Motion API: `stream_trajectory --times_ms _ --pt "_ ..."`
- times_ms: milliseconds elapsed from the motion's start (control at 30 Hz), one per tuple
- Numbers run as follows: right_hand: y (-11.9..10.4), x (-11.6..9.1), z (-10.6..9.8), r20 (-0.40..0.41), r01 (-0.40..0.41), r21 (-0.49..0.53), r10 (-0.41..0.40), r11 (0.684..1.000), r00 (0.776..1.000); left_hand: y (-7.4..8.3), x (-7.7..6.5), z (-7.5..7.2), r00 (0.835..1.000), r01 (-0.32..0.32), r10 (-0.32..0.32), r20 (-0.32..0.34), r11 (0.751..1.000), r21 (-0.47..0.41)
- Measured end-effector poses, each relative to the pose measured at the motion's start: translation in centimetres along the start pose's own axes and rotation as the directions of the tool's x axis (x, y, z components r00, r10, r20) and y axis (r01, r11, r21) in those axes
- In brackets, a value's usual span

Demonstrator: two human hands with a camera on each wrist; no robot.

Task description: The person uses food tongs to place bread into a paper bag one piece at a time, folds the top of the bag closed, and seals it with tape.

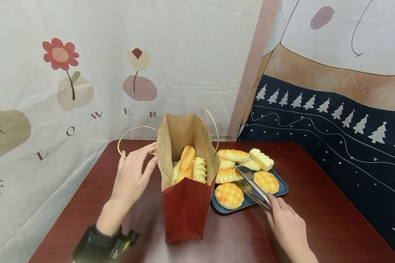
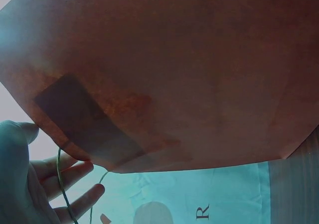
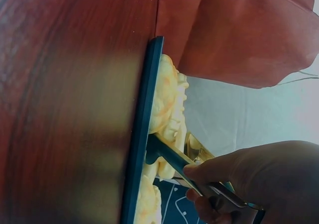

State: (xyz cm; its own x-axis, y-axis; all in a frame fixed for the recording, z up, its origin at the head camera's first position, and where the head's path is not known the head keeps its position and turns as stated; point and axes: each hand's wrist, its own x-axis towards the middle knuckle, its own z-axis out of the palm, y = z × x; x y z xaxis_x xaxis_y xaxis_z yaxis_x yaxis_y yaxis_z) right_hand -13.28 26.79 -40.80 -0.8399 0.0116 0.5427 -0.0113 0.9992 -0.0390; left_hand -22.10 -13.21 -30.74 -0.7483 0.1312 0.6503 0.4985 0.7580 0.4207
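Observation:
My right hand (image 1: 288,223) grips metal tongs (image 1: 258,188), also seen in the right wrist view (image 3: 174,159). The tongs' spread ends reach over a blue tray (image 1: 284,188) of bread, with one end between two round, cross-hatched buns (image 1: 229,196). My left hand (image 1: 135,175) has its fingers extended, thumb and fingertips right at the left rim of a red paper bag (image 1: 185,212). In the left wrist view, a bag handle (image 2: 62,184) crosses its fingers. The bag stands upright with its mouth wide; inside are a long roll (image 1: 187,160) and a ridged cream-coloured piece (image 1: 199,170).
Behind the buns on the tray lie long rolls (image 1: 233,155), a twisted roll (image 1: 227,175) and a pale ridged piece (image 1: 261,159). The tray sits close to the bag's right side on the dark red table (image 1: 329,215). A printed cloth (image 1: 191,54) hangs behind.

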Motion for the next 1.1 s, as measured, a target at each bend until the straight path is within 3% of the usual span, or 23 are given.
stream_trajectory --times_ms 633,833,1100 --pt "-0.5 0.4 1.1 -0.030 0.046 0.009 -0.046 0.999 0.999 0.0 0.0 0.1 1.000 -0.010 0.010 -0.010 1.000 0.003" --pt "-0.5 0.7 0.7 0.081 0.034 -0.004 -0.034 0.999 0.996 0.0 0.0 0.1 1.000 -0.008 0.008 -0.004 1.000 -0.002" --pt "-0.5 0.9 0.2 0.217 -0.005 0.005 0.004 1.000 0.976 0.0 0.0 0.0 1.000 -0.008 0.008 -0.001 1.000 0.001"
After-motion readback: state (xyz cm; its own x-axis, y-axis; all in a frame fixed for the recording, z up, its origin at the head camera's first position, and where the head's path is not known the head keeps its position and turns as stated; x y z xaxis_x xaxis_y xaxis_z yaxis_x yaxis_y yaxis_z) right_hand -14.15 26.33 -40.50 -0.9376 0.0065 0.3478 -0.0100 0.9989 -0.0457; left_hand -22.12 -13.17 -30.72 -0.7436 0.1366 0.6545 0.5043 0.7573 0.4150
